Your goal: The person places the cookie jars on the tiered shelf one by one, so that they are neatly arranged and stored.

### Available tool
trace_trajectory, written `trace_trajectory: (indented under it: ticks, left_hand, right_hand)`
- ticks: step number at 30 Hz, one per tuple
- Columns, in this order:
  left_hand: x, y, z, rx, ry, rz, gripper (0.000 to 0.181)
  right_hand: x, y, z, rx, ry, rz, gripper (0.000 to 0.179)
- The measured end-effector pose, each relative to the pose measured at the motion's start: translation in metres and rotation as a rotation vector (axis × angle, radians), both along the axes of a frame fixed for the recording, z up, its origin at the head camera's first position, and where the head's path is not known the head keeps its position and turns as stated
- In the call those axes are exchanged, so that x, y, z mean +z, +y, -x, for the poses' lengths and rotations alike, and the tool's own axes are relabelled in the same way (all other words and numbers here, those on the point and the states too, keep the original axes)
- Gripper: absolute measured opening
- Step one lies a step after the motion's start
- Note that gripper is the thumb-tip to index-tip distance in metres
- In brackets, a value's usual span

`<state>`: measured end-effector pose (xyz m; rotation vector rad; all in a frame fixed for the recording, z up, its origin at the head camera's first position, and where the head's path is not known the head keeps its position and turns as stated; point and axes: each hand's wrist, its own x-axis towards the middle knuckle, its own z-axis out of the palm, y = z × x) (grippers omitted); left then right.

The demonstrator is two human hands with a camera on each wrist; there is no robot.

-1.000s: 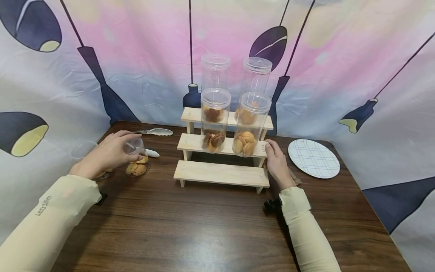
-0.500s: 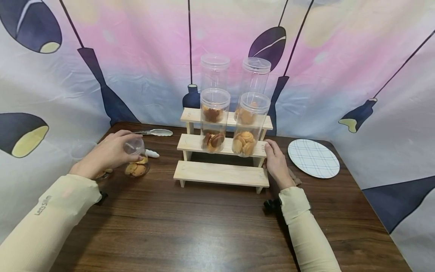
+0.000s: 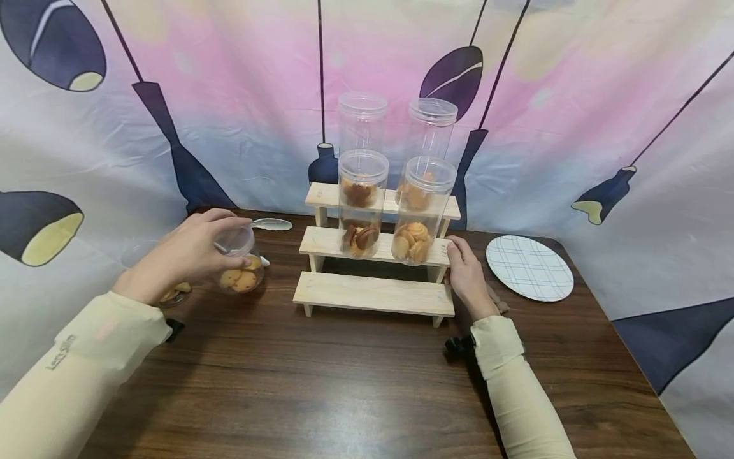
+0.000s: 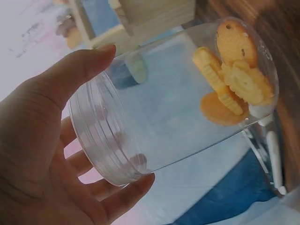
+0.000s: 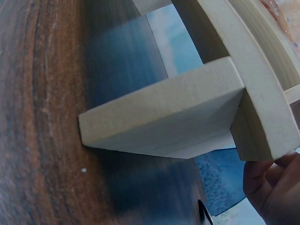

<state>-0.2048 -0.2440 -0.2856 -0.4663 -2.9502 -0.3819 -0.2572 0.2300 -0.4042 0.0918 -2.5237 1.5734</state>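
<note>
My left hand [image 3: 189, 248] grips the lid end of a clear cylindrical jar [image 3: 235, 243] at the table's left side. Several cookies [image 4: 241, 84] lie at the bottom of this jar in the left wrist view. At the right end of a three-tier wooden stand [image 3: 375, 293], my right hand [image 3: 467, 280] holds the middle shelf; the right wrist view shows its curled fingers [image 5: 257, 180] at the shelf's end. Two lidded jars of cookies, a left one [image 3: 360, 239] and a right one [image 3: 414, 242], stand on the middle tier, with two more behind on the top tier.
Another clear jar with cookies [image 3: 174, 293] stands partly hidden behind my left wrist. Tongs [image 3: 272, 224] lie behind the held jar. A white checked plate [image 3: 530, 268] is at the right, and a small brown object [image 3: 497, 301] shows beside my right wrist.
My left hand has shifted slightly right and up in the head view, carrying the jar with it. The right hand and the stand have stayed put.
</note>
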Motion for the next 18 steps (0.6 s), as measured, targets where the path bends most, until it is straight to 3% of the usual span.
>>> trace_trajectory:
  ticks: [4, 11, 18]
  left_hand:
    - [0.009, 0.012, -0.009, -0.023, 0.022, 0.003, 0.069]
    - [0.023, 0.032, -0.024, -0.118, 0.103, 0.011, 0.067]
    - [0.031, 0.048, -0.034, -0.178, 0.138, -0.006, 0.068]
  right_hand:
    - [0.001, 0.000, -0.001, -0.001, -0.004, 0.003, 0.051]
    - [0.001, 0.001, -0.001, -0.001, 0.000, 0.000, 0.051]
    - [0.000, 0.000, -0.001, 0.001, 0.001, 0.000, 0.050]
